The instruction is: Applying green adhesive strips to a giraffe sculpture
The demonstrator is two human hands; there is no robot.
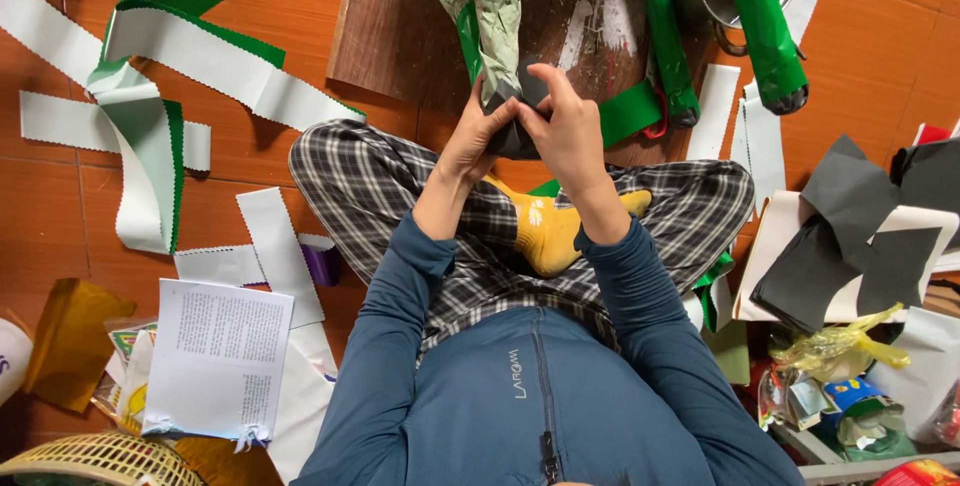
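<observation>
- Nearest the head camera sits the blue zip top [540, 396], with crossed checked trouser legs [400, 196] beyond it.
- Above the legs, left hand [478, 136] and right hand [568, 131] are both closed around the dark end of a paper-wrapped roll [497, 16], over the wooden board [400, 26].
- Right of the board lie two green rolls [765, 26].

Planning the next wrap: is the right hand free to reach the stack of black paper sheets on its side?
Probably not yet: the right hand is gripping the paper-wrapped roll together with the left hand. The path to the black sheets itself looks clear.
</observation>
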